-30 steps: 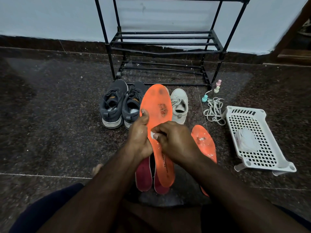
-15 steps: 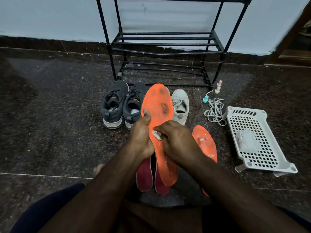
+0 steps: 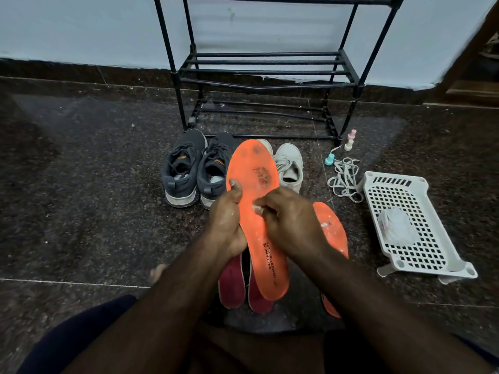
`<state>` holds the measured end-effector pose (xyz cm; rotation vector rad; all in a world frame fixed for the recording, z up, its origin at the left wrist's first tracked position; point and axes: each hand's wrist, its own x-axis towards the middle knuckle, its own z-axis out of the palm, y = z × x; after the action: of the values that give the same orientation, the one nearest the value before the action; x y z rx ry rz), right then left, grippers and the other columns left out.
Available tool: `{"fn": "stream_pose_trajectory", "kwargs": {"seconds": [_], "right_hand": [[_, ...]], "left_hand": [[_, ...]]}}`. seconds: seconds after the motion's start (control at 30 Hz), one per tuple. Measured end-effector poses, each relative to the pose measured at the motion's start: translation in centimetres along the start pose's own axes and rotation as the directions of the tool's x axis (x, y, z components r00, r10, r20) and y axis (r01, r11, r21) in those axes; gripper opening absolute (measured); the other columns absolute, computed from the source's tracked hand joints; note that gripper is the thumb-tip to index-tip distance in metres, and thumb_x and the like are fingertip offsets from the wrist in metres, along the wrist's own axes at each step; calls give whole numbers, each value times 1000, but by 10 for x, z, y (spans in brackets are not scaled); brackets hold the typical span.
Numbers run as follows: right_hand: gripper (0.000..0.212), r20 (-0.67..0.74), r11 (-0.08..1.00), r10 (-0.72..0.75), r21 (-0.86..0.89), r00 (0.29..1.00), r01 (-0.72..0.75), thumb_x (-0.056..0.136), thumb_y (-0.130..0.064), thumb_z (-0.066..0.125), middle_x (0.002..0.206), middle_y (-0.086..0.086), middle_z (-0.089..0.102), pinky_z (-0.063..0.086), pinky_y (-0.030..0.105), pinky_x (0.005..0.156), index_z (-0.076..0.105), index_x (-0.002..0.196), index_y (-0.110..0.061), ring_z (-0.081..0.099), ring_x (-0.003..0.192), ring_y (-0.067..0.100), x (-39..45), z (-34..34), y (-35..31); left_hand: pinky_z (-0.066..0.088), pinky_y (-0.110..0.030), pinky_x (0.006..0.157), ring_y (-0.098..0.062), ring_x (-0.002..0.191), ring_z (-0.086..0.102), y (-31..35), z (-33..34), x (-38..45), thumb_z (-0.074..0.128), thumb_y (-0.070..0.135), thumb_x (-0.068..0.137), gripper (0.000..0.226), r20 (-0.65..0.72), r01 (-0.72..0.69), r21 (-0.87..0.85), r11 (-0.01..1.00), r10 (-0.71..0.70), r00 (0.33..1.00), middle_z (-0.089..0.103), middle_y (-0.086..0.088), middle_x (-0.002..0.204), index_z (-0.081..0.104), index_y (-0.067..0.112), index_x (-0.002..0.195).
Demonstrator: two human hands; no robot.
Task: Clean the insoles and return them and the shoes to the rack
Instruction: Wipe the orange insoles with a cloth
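A home, likely near an entrance: a black metal shoe rack [image 3: 266, 68] stands against a pale painted wall [image 3: 81, 25], with sneakers [image 3: 199, 168] lined up before it on polished granite flooring [image 3: 94, 184].

The orange insole [image 3: 256, 211] has dark letters printed near its heel end. They say "CAMPUS" and below that "MEMORYTECH LITE". A small number stands beside the words, but it is too blurry to read. The gray shoes [image 3: 199, 168] have orange labels inside, too small to read.
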<state>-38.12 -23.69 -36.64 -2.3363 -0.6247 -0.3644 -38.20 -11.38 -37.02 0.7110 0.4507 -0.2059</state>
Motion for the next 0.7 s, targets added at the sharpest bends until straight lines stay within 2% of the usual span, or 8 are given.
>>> {"fn": "stream_pose_trajectory", "kwargs": {"seconds": [0.1,0.3,0.37,0.43,0.47,0.5,0.6,0.7], "right_hand": [[12,16,998,-59,-16,998,59,81,-10,66,80,5,64,50,38,72,75,88,-13,61,79,26,-4,4,-4],[18,-165,996,-4,-83,986,-10,79,-3,64,86,5,63,48,37,78,73,91,-13,60,83,27,10,1,5],[19,-175,998,54,-33,983,-60,80,-3,68,90,3,62,47,29,82,73,93,-15,60,86,21,12,-3,7],[17,-141,983,156,123,978,-139,82,-5,71,93,0,60,43,15,81,73,94,-17,58,88,9,14,-10,8],[16,-112,965,201,193,973,-177,82,-7,73,93,-2,60,43,12,80,74,93,-19,57,87,4,15,-14,8],[16,-93,949,235,236,968,-208,82,-9,74,92,-5,60,45,14,80,74,91,-21,57,87,2,16,-17,8],[12,-109,896,344,336,933,-291,81,-11,75,89,-9,66,52,30,85,74,86,-22,63,86,5,18,-20,10],[8,-154,803,491,461,857,-377,82,-15,76,87,-7,72,56,38,83,73,83,-23,68,85,8,20,-19,10]], "left_hand": [[56,-42,91,-32,104,68,-3,1,0,40,48,102,61,-9,5,-4,1000,-5,1000,64,-22,129,55,-1,136],[57,-45,90,-34,109,68,-1,2,-1,37,46,104,58,19,-8,-8,1000,8,1000,66,-23,126,55,-1,134],[55,-49,93,-35,113,66,0,1,0,39,48,103,60,35,-8,1,1000,8,999,65,-23,128,54,0,137],[57,-50,89,-35,109,68,2,0,-1,37,50,103,61,56,4,9,1000,-4,998,66,-23,126,55,1,135],[58,-50,87,-34,106,69,3,1,-2,35,51,104,61,72,11,19,1000,-12,997,67,-23,125,56,1,133],[58,-49,87,-33,105,70,4,3,-3,33,51,104,62,100,17,32,999,-20,995,67,-23,124,56,1,133],[57,-46,90,-29,102,71,7,4,-6,34,47,105,58,177,11,79,997,-25,984,69,-20,119,57,0,132],[48,-49,103,-30,110,65,10,2,-9,44,44,102,54,256,32,87,996,-54,965,65,-20,127,58,3,134]]}}
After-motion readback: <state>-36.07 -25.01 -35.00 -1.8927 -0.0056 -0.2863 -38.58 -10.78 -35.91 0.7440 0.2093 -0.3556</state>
